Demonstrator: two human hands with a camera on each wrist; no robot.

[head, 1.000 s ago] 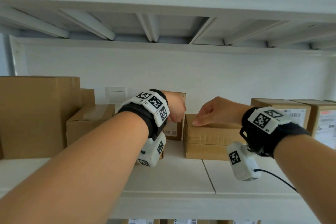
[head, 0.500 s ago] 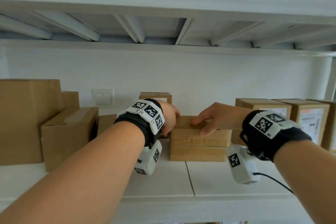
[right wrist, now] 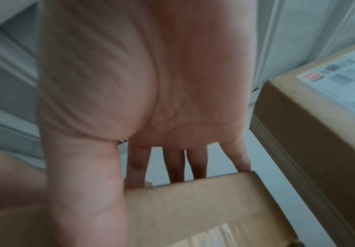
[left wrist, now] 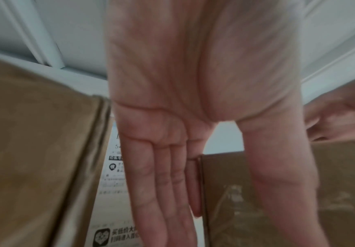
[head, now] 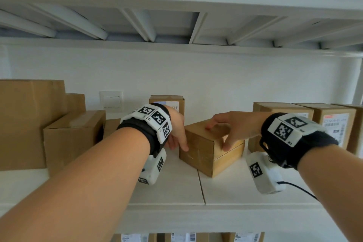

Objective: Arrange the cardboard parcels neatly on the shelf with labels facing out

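Observation:
A plain brown cardboard parcel sits on the white shelf, turned so one corner faces me; no label shows on it. My left hand holds its left end: in the left wrist view the thumb lies on one face of the parcel and the straight fingers run down the adjoining side. My right hand grips it from above. In the right wrist view the fingers reach over the parcel's far edge and the thumb presses the near face.
A small labelled box stands behind against the wall. Labelled boxes line the right; plain boxes and a large one crowd the left. The upper shelf hangs overhead. More parcels are on the shelf below.
The parcel has been swung from square-on to corner-first. My left hand went from the small box behind to the parcel's left end. My right thumb has dropped onto its near face.

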